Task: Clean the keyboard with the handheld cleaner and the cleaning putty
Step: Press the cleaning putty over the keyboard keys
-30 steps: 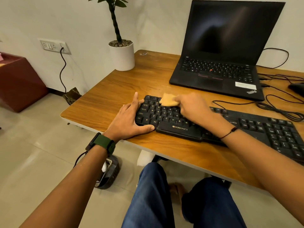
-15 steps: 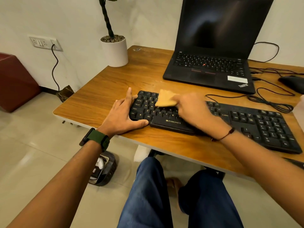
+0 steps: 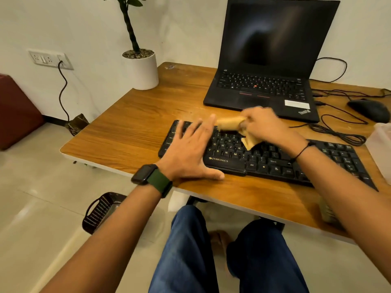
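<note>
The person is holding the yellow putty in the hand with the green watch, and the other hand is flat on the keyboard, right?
Not quite. The head view shows the putty in the right hand, the one with the thin black wrist cord. The left hand, with the green watch, is the one lying flat on the keyboard.

A black keyboard (image 3: 264, 157) with pale key legends is seen on a wood-grained, orange-brown desk (image 3: 137, 125), and pale yellow putty (image 3: 230, 123) is held above it. A black laptop (image 3: 266, 60), a white plant pot (image 3: 143, 70), a dark green watch strap (image 3: 158, 182) and blue jeans (image 3: 186, 250) are also shown.
</note>
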